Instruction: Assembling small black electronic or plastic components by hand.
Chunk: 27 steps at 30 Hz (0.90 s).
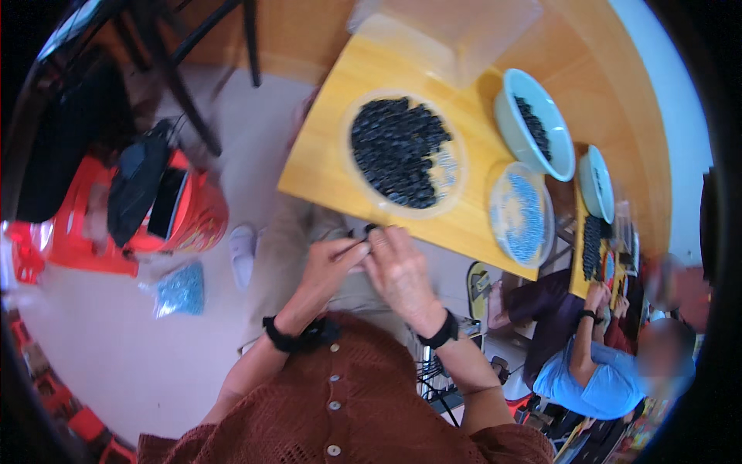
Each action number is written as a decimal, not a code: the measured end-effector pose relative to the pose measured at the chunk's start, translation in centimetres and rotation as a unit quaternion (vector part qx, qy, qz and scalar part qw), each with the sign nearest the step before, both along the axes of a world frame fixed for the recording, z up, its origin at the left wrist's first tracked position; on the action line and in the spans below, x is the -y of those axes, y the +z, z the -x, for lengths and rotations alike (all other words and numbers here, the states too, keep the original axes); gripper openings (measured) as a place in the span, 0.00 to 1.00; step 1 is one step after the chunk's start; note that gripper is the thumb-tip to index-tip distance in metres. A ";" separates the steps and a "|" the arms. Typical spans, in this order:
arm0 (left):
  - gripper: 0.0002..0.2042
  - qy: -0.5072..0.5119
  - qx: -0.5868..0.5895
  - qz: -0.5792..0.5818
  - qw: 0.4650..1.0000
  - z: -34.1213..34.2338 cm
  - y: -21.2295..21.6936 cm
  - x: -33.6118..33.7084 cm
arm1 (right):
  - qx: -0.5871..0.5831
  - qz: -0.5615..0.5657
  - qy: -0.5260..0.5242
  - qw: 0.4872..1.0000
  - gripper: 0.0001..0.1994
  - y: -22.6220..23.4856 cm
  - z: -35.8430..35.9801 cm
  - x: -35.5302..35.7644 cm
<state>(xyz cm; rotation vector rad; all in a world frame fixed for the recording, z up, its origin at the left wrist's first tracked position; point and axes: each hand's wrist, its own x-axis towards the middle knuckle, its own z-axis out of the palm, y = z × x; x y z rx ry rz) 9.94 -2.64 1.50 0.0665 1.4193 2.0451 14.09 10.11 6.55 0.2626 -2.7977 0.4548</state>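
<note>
Both of my hands meet in front of my lap, just off the near edge of the yellow wooden table (325,170). My left hand (334,267) is closed in a pinch beside the right one. Between the fingertips is a small black piece (371,230), mostly covered; its kind does not show. My right hand (400,271) is also closed on this piece, its back turned up. Beyond them on the table, a round clear tray (457,193) holds a spread of small black pieces (396,151), with small light-blue pieces (446,166) at its right side.
Another round tray (547,232) holds blue pieces. Pale green basins (568,151) stand behind, black pieces inside. A clear plastic box (448,39) sits at the back. On the floor are a bag of blue pieces (182,290) and a red bucket (205,205). A co-worker (591,375) sits right.
</note>
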 end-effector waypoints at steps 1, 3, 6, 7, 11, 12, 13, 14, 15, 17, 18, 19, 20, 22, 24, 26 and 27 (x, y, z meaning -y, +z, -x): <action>0.10 -0.009 -0.020 0.017 1.000 0.0 -0.2 0.3 | 0.004 -0.002 0.005 1.000 0.14 -0.4 0.0 0.1; 0.10 -0.007 -0.036 -0.002 0.999 -0.1 -0.9 0.6 | 0.004 0.015 -0.007 1.000 0.13 -0.2 0.0 0.4; 0.10 -0.014 -0.044 0.004 0.999 0.1 -0.9 0.8 | 0.002 0.048 0.000 0.999 0.13 -0.3 0.1 0.6; 0.10 -0.020 -0.049 0.000 0.999 0.0 -0.7 0.6 | 0.000 0.056 0.011 0.998 0.13 -0.3 0.1 0.6; 0.10 -0.020 -0.030 -0.026 0.999 0.3 -0.1 0.4 | -0.002 0.040 0.013 0.999 0.12 -0.6 0.1 0.2; 0.10 -0.025 -0.022 -0.029 0.999 0.3 -0.2 0.4 | -0.004 0.040 0.009 0.999 0.12 -0.8 0.1 0.1; 0.10 -0.030 -0.013 -0.033 0.999 0.3 -0.2 0.4 | -0.004 0.035 0.015 0.999 0.13 -1.0 0.1 0.0; 0.10 -0.033 -0.015 -0.033 0.999 0.4 -0.1 0.4 | -0.004 0.030 0.022 0.999 0.13 -1.1 0.0 -0.1; 0.11 -0.035 -0.018 -0.035 0.999 0.4 0.2 0.4 | -0.005 0.029 0.018 0.999 0.13 -1.1 -0.1 0.0; 0.11 -0.032 -0.016 -0.028 0.999 0.4 0.2 0.3 | -0.010 0.026 0.031 0.999 0.12 -1.5 0.0 -0.1; 0.11 -0.019 -0.013 -0.019 1.000 0.3 0.2 0.3 | -0.008 0.032 0.031 0.999 0.12 -1.9 0.1 -0.2; 0.11 -0.005 -0.009 -0.011 1.000 0.0 0.2 0.4 | -0.027 0.032 0.040 0.998 0.12 -2.1 0.1 -0.2; 0.11 0.000 -0.006 -0.005 1.000 0.0 0.2 0.5 | -0.044 0.033 0.050 0.997 0.11 -2.2 0.1 0.0; 0.10 -0.043 -0.098 0.042 0.993 0.4 0.3 0.7 | -0.065 0.026 0.060 0.996 0.11 -1.2 0.2 -0.8; 0.10 -0.046 -0.105 0.029 0.993 0.5 0.3 0.1 | -0.085 0.028 0.076 0.993 0.12 -0.8 0.2 -1.2; 0.10 -0.035 -0.084 0.007 0.996 0.5 0.5 -0.7 | -0.057 0.170 -0.008 0.984 0.15 -0.8 0.4 -1.6; 0.11 -0.031 -0.072 -0.002 0.997 0.4 0.4 -0.8 | -0.053 0.181 0.001 0.982 0.15 -0.8 0.5 -1.5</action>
